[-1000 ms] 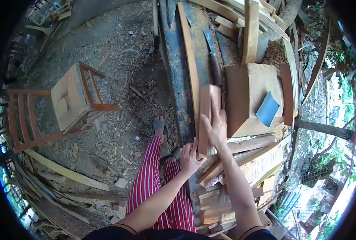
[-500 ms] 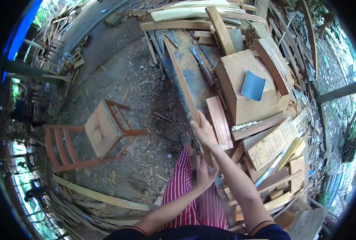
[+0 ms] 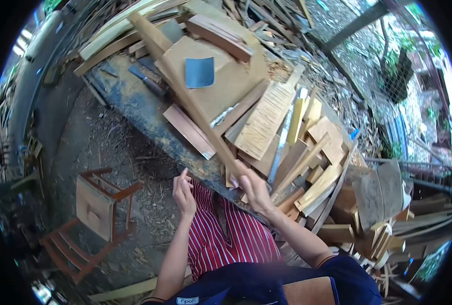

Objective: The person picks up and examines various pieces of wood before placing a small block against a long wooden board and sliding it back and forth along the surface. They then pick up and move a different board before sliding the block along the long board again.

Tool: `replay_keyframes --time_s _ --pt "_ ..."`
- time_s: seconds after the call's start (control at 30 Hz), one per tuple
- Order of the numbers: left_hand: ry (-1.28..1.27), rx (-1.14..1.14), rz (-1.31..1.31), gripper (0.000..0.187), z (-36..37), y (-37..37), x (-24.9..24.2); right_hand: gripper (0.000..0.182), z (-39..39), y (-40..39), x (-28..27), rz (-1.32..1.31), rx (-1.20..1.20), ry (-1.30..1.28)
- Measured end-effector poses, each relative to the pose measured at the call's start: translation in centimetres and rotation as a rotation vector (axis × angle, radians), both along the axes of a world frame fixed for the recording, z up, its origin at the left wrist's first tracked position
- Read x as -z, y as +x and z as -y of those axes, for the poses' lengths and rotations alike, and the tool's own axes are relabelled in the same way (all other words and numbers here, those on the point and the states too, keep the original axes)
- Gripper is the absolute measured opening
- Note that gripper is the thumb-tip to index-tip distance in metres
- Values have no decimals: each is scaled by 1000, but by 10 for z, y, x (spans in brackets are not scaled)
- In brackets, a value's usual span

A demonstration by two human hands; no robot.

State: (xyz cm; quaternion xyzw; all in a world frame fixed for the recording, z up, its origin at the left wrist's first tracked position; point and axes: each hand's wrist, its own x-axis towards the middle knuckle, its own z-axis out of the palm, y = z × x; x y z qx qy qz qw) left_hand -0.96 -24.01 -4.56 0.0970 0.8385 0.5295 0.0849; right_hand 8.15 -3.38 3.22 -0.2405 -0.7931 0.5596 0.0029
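My right hand (image 3: 254, 189) is closed round the near end of a long, narrow wooden strip (image 3: 199, 118). The strip slants up and left across a large tan block (image 3: 236, 94), passing beside a dark sheet like sandpaper (image 3: 200, 72) that lies on the block. My left hand (image 3: 184, 195) is off the strip, near the bench's front edge, empty with its fingers partly spread. Between the strip and that edge lies a short pinkish board (image 3: 189, 131). A chisel-like tool with a dark handle (image 3: 153, 87) rests farther back on the bench.
The worn bench (image 3: 134, 109) carries many wood offcuts, a flat board with dark markings (image 3: 265, 122) and a long metal blade-like strip (image 3: 282, 145). A wooden chair (image 3: 95, 213) stands on the littered ground at left. More timber (image 3: 378, 236) is stacked at right.
The strip has swung from along the bench's left edge to over the block. My left hand has let go of it and moved left. My view has turned to the right.
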Motion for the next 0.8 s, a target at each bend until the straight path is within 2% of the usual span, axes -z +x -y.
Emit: replay_keyframes --time_s 0.03,0.1,0.17,0.23,0.3,0.33,0.37,0.47,0.53,0.57,0.63,0.67,0.7,0.77,0.8 --pt "19 -2 -7 44 -4 -4 -6 43 -6 13 -8 12 87 38" --pt "15 36 -32 42 -10 -11 -15 43 -24 42 1 -173 243 299" --pt "21 68 -60 40 -20 -9 -23 43 -41 66 0 -200 444 473" --pt "-9 127 -34 42 -26 -8 -31 45 -53 87 -1 -174 670 447" --pt "-6 158 -11 42 -30 -4 -35 50 -65 118 14 -88 814 375" --pt "-6 177 -30 39 -30 -3 -31 48 -69 126 13 -18 882 417" --pt "-7 193 -45 36 -31 -1 -31 46 -75 144 34 -31 908 518" --pt "-52 243 -35 34 -34 2 -46 49 -76 170 53 263 1000 654" --pt "-62 237 -10 31 -32 3 -50 53 -76 187 74 441 831 998" --pt "-142 254 -34 30 -29 2 -48 60 -81 207 106 421 703 1099" --pt "-153 247 -22 29 -20 2 -39 63 -85 217 134 337 770 879" --pt "-185 258 -63 30 -16 0 -39 66 -86 226 156 363 783 884" --pt "-223 272 -97 30 -11 -1 -42 73 -98 226 154 361 913 479" --pt "-293 282 -52 30 -2 -6 -51 78 -85 206 126 662 643 973" --pt "-297 258 -77 31 3 -7 -46 78 -93 211 145 726 605 1032"
